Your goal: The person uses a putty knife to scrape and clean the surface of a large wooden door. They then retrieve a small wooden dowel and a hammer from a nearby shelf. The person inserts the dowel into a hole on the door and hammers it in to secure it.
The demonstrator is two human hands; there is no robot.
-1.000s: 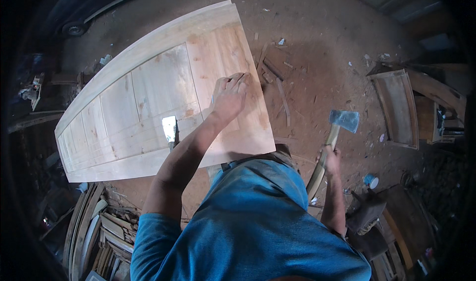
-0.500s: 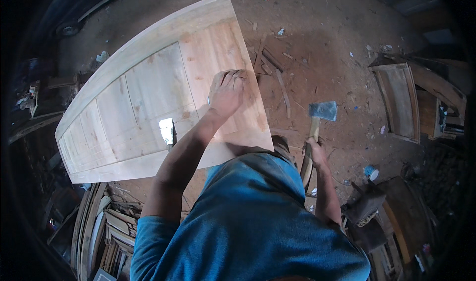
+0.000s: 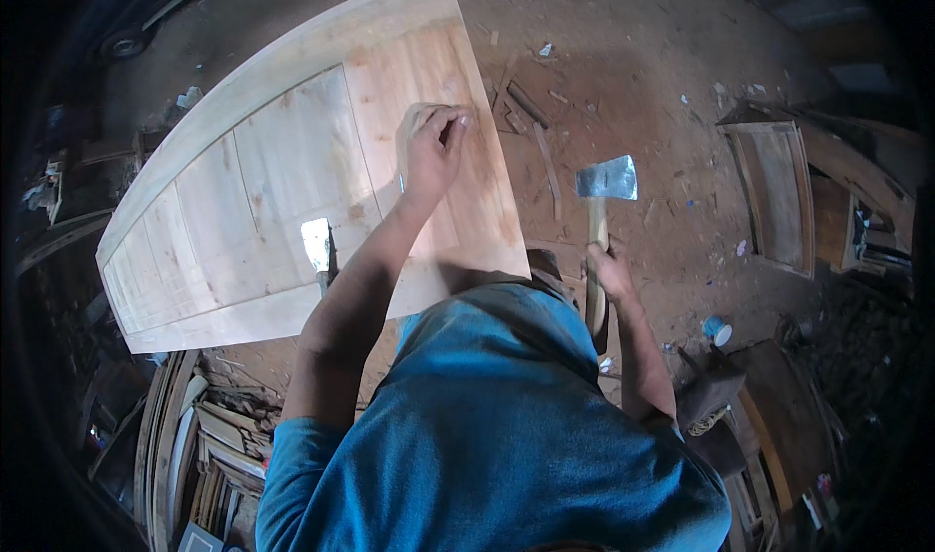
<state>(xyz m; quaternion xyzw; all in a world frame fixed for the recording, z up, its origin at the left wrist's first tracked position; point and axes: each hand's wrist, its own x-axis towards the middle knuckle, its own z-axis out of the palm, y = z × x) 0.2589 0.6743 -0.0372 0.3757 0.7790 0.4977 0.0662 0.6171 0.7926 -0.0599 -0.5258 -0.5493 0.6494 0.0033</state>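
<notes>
Pinching something small, unclear what, with left hand (image 3: 433,148) on door panel (image 3: 282,172); right hand (image 3: 609,271) at 4 o'clock clamped on hatchet (image 3: 599,211), raised ready.

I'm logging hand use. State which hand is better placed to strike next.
Probably the right hand: it grips the hatchet raised beside the wooden door, while the left hand is pinching something small on the panel.

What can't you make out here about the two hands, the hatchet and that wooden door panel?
- Left hand: whatever its pinched fingertips hold on the wooden door panel is too small to tell, head view.
- Hatchet: the right hand covers its lower handle.
- Metal tool on the panel: the left forearm hides part of it.
- Panel's near edge: hidden behind the blue shirt.
</notes>
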